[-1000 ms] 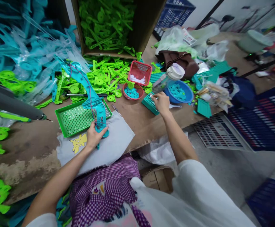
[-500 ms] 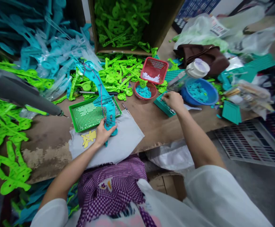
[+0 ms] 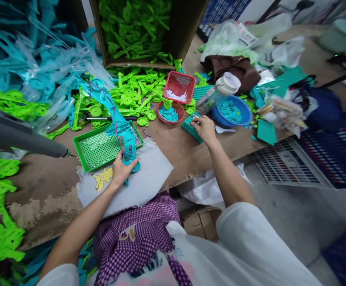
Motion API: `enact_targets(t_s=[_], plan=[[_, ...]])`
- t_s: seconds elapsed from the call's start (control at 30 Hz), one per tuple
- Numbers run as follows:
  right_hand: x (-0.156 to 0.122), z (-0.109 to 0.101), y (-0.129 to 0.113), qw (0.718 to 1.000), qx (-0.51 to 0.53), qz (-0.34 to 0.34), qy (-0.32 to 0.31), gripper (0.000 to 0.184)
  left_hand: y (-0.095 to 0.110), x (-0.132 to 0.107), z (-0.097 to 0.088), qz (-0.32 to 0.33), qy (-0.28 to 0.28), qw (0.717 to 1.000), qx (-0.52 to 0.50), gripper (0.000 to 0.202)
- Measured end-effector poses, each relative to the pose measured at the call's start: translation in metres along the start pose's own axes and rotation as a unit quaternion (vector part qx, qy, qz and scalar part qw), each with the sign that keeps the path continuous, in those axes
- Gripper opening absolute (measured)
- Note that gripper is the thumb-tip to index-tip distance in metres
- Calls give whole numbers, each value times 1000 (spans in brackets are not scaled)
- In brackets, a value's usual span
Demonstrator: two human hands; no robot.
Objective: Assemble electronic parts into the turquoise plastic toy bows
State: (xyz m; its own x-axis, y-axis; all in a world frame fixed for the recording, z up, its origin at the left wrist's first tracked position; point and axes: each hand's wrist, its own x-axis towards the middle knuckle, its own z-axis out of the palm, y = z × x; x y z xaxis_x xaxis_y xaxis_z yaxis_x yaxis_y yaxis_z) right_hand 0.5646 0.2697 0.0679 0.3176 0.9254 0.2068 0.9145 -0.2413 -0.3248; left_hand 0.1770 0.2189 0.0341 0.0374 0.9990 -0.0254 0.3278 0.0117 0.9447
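Note:
My left hand (image 3: 121, 169) grips the lower end of a long curved teal plastic part (image 3: 118, 123) with a red wire running along it; the part rests over a green mesh tray (image 3: 97, 149) and a grey cloth (image 3: 145, 178). My right hand (image 3: 204, 129) reaches forward, its fingers pinched on something small over a small teal tray (image 3: 191, 129). Beside that hand stand a round red basket of teal bits (image 3: 168, 113), a blue bowl of teal bits (image 3: 231, 111) and a white spoon (image 3: 225, 130).
A grey power screwdriver (image 3: 24, 137) hangs in from the left. Green plastic parts (image 3: 131, 97) litter the table, with a cardboard box of them (image 3: 137, 28) behind. Teal parts in bags (image 3: 36, 63) are piled at back left. A square red basket (image 3: 179, 87), bags and crates lie right.
Only the head camera swung slightly; both hands stay where they were, left on the teal part, right at the small teal tray.

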Motion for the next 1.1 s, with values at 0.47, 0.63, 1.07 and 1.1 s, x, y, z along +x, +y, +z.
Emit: enact_targets(t_s=[0.47,0.63,1.07,1.1], plan=[[-96,48,-182,850,156,-487,127,10,-6,-2,1,10,-7,1000,-4,48],[-97,80,-194,863,156,-472,87,15,-9,-2,2,18,-8,1000,-9,47],[-153,55,-188,941,138,-304,-47,48,-9,-2,1,45,-8,999,-23,48],[-152,51,-189,943,187,-274,-36,47,-9,-2,0,51,-10,998,-20,48]])
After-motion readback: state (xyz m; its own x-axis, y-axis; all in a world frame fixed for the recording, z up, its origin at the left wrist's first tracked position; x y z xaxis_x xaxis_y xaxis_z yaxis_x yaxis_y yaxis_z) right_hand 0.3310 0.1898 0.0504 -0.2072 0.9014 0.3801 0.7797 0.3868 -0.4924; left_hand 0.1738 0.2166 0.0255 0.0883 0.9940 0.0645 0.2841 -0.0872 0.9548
